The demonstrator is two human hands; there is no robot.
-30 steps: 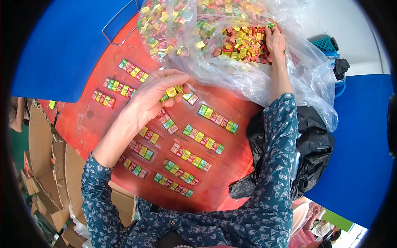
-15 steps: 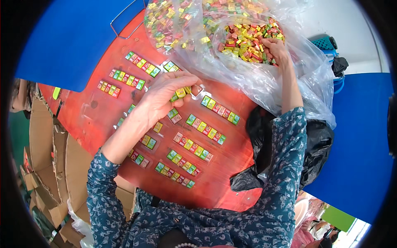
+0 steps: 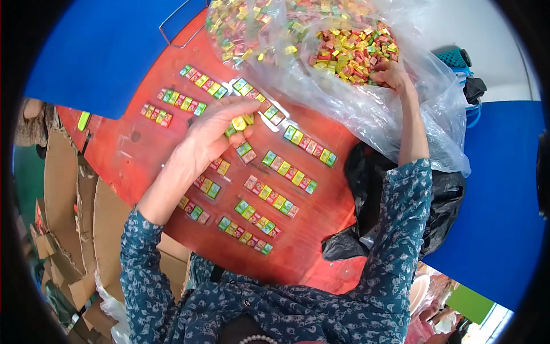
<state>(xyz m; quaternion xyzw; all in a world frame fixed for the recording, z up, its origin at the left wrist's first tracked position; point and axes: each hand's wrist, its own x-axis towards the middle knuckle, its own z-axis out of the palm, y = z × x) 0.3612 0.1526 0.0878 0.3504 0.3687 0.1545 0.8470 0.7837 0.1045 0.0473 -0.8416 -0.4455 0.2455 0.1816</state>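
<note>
My left hand [image 3: 213,127] is curled above the middle of the red table, closed on several small wrapped candies [image 3: 238,123], yellow and green. Just beyond its fingertips lies a narrow clear tray [image 3: 274,114] with a row of candies in it. At the far right, my right hand [image 3: 391,74] reaches into the mouth of a clear plastic bag [image 3: 338,106]. Its fingers are bent together at the near edge of the loose candy pile [image 3: 352,54]; what they pinch, if anything, is hidden. More filled rows, such as one candy row [image 3: 311,145], lie about the left hand, which partly covers some.
The red table [image 3: 309,238] has a curved edge. A black plastic bag [image 3: 358,200] lies at its right, beneath my right arm. Blue panels [image 3: 103,57] flank the table. Torn cardboard boxes [image 3: 63,200] stand at the left, and a teal basket [image 3: 452,57] at the far right.
My left hand has drawn back slightly left, uncovering more of the filled tray ahead of it. The right hand has shifted to the near right edge of the candy pile.
</note>
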